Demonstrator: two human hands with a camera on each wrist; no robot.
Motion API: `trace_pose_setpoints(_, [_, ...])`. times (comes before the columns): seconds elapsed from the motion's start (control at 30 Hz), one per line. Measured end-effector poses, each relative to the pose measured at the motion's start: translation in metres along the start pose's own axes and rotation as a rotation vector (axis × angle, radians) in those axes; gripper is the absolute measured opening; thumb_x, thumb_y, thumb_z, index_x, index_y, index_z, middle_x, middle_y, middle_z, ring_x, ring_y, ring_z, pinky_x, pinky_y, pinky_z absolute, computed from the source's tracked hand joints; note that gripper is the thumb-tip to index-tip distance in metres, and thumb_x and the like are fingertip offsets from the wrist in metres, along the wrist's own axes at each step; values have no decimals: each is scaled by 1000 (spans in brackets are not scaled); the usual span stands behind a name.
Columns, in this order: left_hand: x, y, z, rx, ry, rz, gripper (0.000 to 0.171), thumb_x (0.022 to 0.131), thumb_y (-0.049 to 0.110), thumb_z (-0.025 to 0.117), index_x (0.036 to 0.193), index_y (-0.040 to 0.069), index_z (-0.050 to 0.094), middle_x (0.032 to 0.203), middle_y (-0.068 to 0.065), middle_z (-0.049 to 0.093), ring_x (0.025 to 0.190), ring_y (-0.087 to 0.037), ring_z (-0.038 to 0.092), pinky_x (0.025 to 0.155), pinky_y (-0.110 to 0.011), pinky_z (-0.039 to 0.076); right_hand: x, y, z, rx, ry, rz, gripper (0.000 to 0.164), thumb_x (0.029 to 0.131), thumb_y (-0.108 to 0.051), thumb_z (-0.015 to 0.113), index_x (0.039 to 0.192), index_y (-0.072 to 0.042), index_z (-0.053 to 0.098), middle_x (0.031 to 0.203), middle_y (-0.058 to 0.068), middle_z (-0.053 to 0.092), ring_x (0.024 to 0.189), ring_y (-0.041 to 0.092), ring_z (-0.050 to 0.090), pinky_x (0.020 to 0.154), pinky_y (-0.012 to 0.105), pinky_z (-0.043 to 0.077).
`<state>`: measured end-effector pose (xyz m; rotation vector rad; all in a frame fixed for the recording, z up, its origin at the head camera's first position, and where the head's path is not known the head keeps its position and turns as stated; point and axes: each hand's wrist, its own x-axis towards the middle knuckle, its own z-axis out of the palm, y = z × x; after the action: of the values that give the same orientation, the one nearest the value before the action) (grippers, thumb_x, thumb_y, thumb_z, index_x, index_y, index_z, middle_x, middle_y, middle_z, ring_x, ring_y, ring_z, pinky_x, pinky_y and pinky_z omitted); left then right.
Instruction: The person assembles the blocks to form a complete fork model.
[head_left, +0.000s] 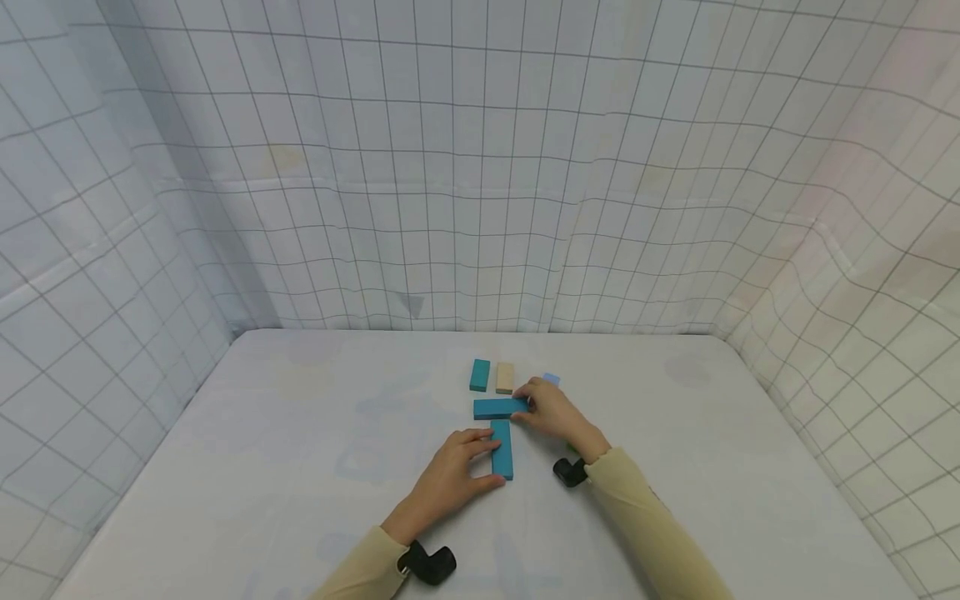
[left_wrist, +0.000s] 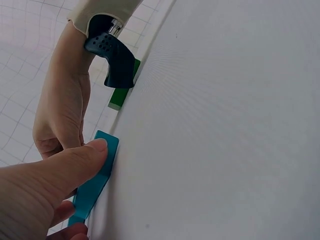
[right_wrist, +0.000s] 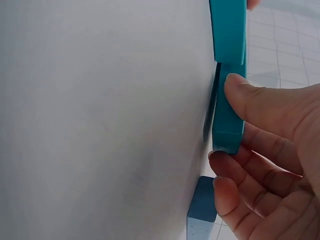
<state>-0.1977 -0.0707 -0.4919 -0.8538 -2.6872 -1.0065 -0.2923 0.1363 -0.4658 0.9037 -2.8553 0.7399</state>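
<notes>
Two long blue blocks lie on the table in a T shape. My left hand holds the upright one of the T, the lengthwise block, with the thumb at its near end and the fingers toward its far end. Just beyond, my right hand grips the right end of the crosswise block. In the right wrist view the thumb presses on this crosswise block, while the lengthwise block meets its side. Part of each block is hidden by fingers.
Behind the T lie a small teal block and a tan block. A light blue block is partly hidden beyond the right hand. Near the right wrist is a green block. Gridded white curtains surround the white table.
</notes>
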Motion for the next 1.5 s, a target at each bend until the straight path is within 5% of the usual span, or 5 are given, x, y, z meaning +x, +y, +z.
trace_pose_setpoints(1.5, [7, 0, 0, 38, -14, -15, 55, 79, 35, 78, 123, 6, 64, 131, -9, 54, 118, -26, 49, 95, -41, 40, -1, 3, 2, 41, -38, 9, 29, 82, -12, 76, 106, 4, 67, 87, 4, 57, 72, 13, 47, 64, 27, 42])
